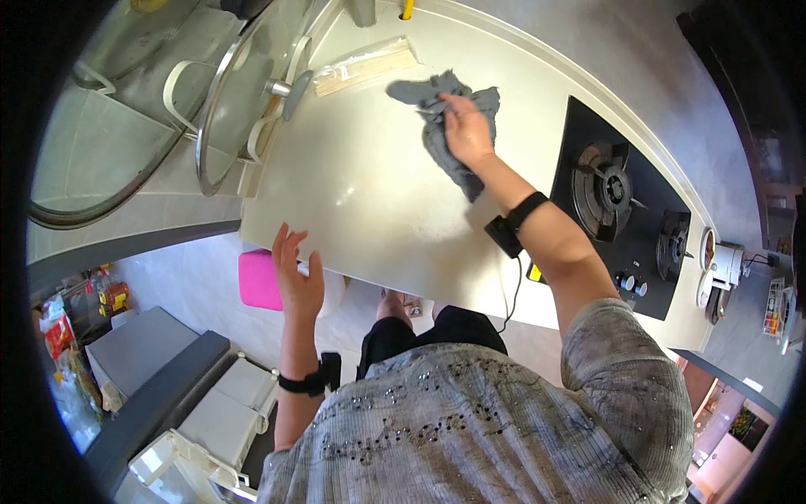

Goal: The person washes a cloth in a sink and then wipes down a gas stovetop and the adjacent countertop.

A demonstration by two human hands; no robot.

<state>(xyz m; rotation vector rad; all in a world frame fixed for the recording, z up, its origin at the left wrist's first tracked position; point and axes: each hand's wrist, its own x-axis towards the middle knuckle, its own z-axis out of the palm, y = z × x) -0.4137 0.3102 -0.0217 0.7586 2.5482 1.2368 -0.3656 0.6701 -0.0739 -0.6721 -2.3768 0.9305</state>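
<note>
My right hand (467, 131) rests on a crumpled dark grey cloth (441, 148) lying on the cream countertop (365, 183); the cloth is bunched under the palm, and how firmly the fingers grip it is hard to tell. My left hand (298, 277) hangs in the air near the counter's front left edge, fingers apart, holding nothing. Behind the cloth, to the left, lies a clear plastic packet of thin pale sticks (367, 66). A black gas hob (630, 220) is set into the counter at the right.
Glass pot lids (217, 120) stand in white racks on the left. A grey container (363, 12) is at the back edge. A pink object (259, 280) sits below the counter's front left edge. A black cable (517, 296) hangs from the device on my right forearm.
</note>
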